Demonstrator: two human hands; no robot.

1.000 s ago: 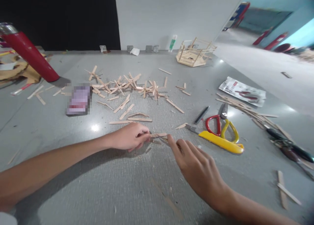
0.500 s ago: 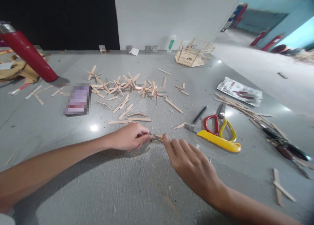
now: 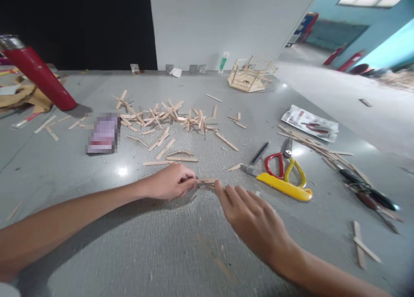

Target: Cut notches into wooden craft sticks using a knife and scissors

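My left hand is closed in a pinch on one end of a small wooden craft stick just above the table. My right hand is wrapped round a slim cutting tool with a metal tip and a yellowish part; the fingers hide most of it. Its tip lies against the stick, close to my left fingertips. Beyond my left hand are loose craft sticks. Near my right hand lie a yellow utility knife, red-and-yellow-handled scissors and a black pen.
A pile of craft sticks spreads across the middle. At the back stand a glue stick and a wooden stick frame. To the left are a phone and a red flask; dark-handled tools lie right.
The cutting tool's tip has shifted slightly under the craft stick, so more of the stick shows. Both hands stay nearly in place. The view has turned a little to the right.
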